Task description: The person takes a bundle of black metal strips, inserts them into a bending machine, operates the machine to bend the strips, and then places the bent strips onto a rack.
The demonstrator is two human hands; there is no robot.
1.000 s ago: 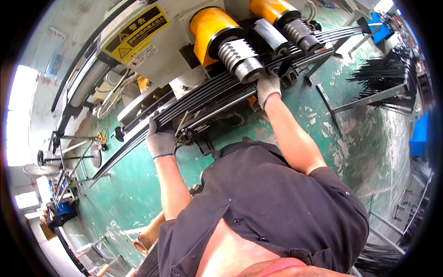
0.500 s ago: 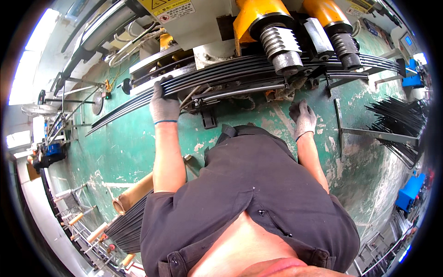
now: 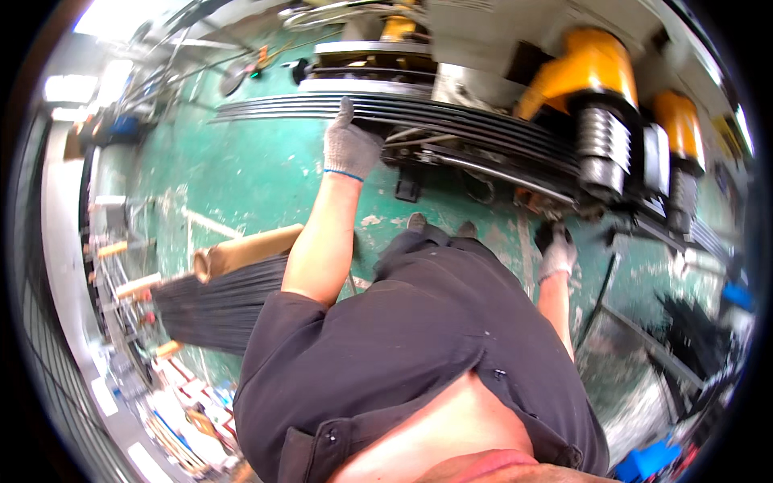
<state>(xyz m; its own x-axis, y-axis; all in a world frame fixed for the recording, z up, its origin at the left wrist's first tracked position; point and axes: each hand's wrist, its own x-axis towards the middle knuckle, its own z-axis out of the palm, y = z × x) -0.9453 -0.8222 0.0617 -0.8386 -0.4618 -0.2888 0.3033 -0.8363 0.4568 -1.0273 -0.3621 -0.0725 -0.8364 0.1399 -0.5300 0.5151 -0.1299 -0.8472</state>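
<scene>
A row of long, thin black metal rods [image 3: 278,106] lies side by side across the front of a machine. My left hand [image 3: 352,149], in a pale knitted glove with a dark palm, is closed around the rods toward their left end. Its thumb lies on top, and its other fingers are hidden beneath. Low in front of the machine, apart from the rods, hangs my right hand [image 3: 557,253] in a similar glove. Motion blur hides whether its fingers are curled or spread. The rods' right part runs under two ribbed metal cylinders, the nearer cylinder [image 3: 602,153] below a yellow housing [image 3: 596,68].
A metal bar [image 3: 507,179] runs along the machine's front below the rods. Behind my left arm, a bundle of black rods [image 3: 213,310] lies beside a brown cardboard tube [image 3: 250,251]. At right, a metal rack [image 3: 652,346] stands by more dark rods. The green floor [image 3: 209,173] is worn.
My view has swung left, so the machine and rods appear farther right. My left hand still grips the rods. My right hand remains low beside the machine.
</scene>
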